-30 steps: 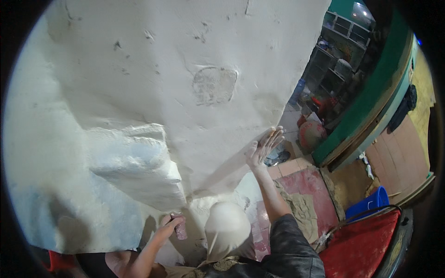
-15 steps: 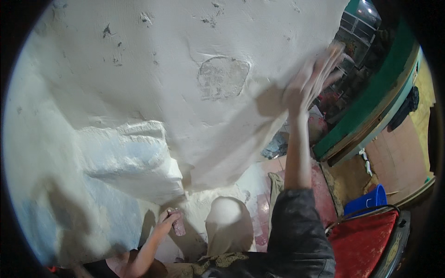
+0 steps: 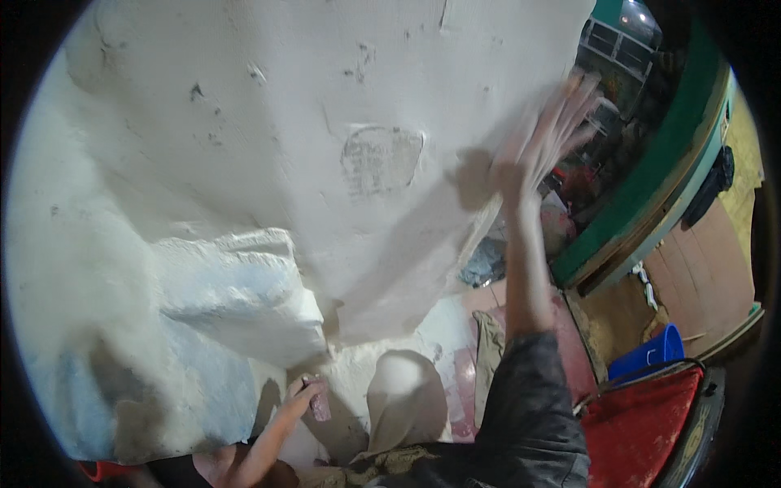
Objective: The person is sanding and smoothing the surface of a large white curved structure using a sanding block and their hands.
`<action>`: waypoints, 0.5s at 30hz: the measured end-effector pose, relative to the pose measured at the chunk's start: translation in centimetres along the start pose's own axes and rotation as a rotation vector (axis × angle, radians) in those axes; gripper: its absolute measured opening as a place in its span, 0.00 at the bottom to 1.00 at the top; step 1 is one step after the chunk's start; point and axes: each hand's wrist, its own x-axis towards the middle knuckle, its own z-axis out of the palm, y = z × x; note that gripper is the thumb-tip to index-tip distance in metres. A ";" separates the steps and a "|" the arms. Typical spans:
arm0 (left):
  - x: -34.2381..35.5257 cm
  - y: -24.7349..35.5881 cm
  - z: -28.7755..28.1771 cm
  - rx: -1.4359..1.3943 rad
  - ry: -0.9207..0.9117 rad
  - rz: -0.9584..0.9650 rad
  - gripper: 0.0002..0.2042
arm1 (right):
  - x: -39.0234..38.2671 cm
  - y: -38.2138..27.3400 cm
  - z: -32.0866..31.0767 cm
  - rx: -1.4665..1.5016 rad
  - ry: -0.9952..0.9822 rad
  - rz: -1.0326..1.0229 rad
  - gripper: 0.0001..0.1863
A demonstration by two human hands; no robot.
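Note:
My right hand (image 3: pixel 547 134) is raised at the right edge of a large pale plastered wall (image 3: pixel 268 146), its fingers stretched out and smeared by motion. It seems to lie against or just beside that edge; I cannot tell which. Nothing shows in it. Low down, my left hand (image 3: pixel 298 398) is closed round a small mauve, speckled block (image 3: pixel 320 402). A rough patch (image 3: pixel 382 160) with a cracked outline and several dark pits mark the plaster. Left of my left hand juts a bluish-white plastered ledge (image 3: pixel 236 281) with a crumbly top edge.
My knee (image 3: pixel 403 398) is bent below the wall. A grey-green cloth (image 3: pixel 488 354) lies on reddish floor tiles. At right are a curved green panel (image 3: pixel 651 171), a blue bucket (image 3: pixel 648 354) and a red flat surface (image 3: pixel 639 427). Cluttered shelving (image 3: pixel 614 61) stands beyond the wall's edge.
The whole view has shifted slightly, so the rough patch sits lower and further left. My right hand stays by the wall's edge, still blurred. The left still grips the mauve block.

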 end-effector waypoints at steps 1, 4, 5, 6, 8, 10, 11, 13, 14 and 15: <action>0.2 0.7 0.1 0.025 -0.018 0.004 0.08 | 4.2 -0.1 -0.6 -0.043 0.081 -0.050 0.32; -0.4 2.5 0.8 0.083 0.013 0.035 0.08 | 8.1 -1.7 -1.1 0.027 0.100 -0.108 0.31; -0.3 2.1 0.9 0.032 0.030 0.032 0.08 | 6.8 -0.9 -0.5 0.030 0.085 -0.065 0.31; -0.3 2.0 0.8 0.013 0.026 0.017 0.07 | 5.5 -0.4 0.0 0.031 0.081 -0.019 0.32; -0.7 1.6 0.5 -0.033 0.024 -0.013 0.07 | -0.3 -1.8 0.3 0.123 0.010 0.064 0.32; -1.6 2.2 1.0 -0.040 0.009 -0.015 0.06 | -7.2 -2.9 -0.5 0.185 -0.084 0.155 0.33; -1.7 2.8 1.3 -0.033 -0.010 -0.011 0.06 | -10.9 -2.7 -0.8 0.147 -0.103 0.225 0.30; -1.8 3.2 1.5 -0.014 -0.030 -0.014 0.06 | -16.2 -2.7 -2.2 0.082 -0.184 0.193 0.32; -1.6 3.5 1.6 -0.006 -0.035 -0.011 0.06 | -16.9 -2.4 -1.9 0.078 -0.185 0.192 0.32; -1.5 2.7 1.0 -0.030 -0.049 -0.018 0.06 | -17.0 -2.5 -2.0 0.076 -0.192 0.196 0.32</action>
